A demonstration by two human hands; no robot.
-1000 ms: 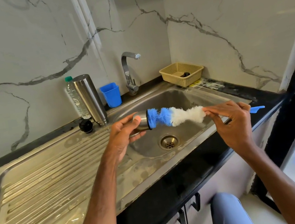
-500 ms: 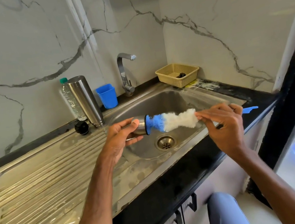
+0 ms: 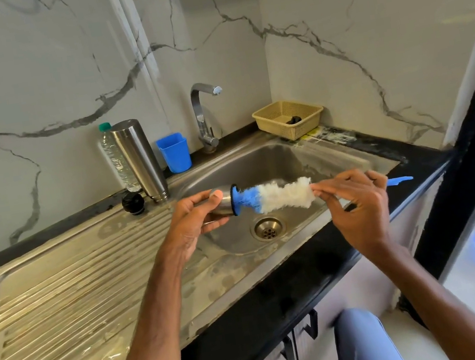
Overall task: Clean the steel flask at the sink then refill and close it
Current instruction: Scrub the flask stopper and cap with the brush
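- Starting big: sink (image 3: 273, 158) in the tabletop (image 3: 280, 292). Where's the steel flask body (image 3: 139, 161)?
- Standing at the back of the drainboard, just beside the plastic bottle (image 3: 114, 156), no hand on it. Its black stopper (image 3: 133, 203) sits apart, in front.
- Hands?
- Left hand (image 3: 188, 229): fingers clamped round the small steel cap (image 3: 223, 202), held sideways over the basin. Right hand (image 3: 357, 207): fingers pinched on the bottle brush (image 3: 283, 195), just behind the white bristles.
- What changed?
- 0.5 s ago the blue tip was buried deeper. Now more blue shows, so the brush slid back out. Looks like 1 in-out scrub stroke.
- Meaning?
- Cap scrubbing, early phase. Body wash, rinse, refill and closing all look undone.
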